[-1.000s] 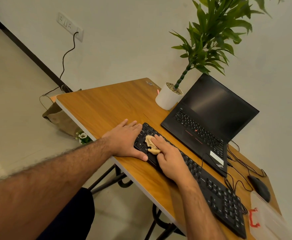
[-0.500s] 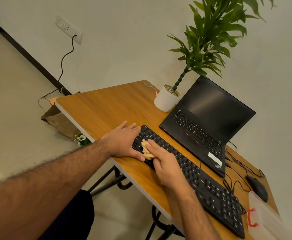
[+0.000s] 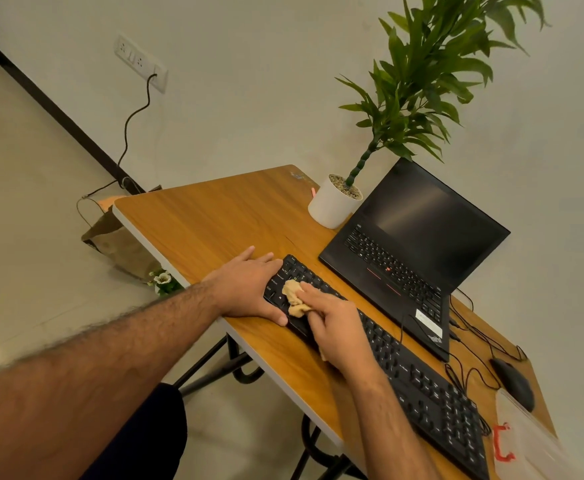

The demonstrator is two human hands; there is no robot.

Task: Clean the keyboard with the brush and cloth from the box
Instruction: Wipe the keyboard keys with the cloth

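A wooden table point(image 3: 221, 216) with a pale edge band is set against a plain wall, above a light floor. A black keyboard point(image 3: 422, 386) is laid slantwise along the table's near edge, its left end close to that edge. The left hand point(image 3: 249, 289) is laid flat, fingers straight, against the keyboard's left end, thumb at its front rim. A crumpled tan cloth point(image 3: 292, 297) is pressed onto the left keys by the right hand point(image 3: 339, 327), whose fingers are curled over it. Behind the keyboard an open laptop point(image 3: 418, 247) is seen, with a white potted plant point(image 3: 335, 206) just beside it. A mouse point(image 3: 514, 382) and a clear box point(image 3: 533, 445) with a red latch are placed at the right end. The table's far left portion is bare wood. A brown paper bag point(image 3: 121, 244) is seen on the floor.
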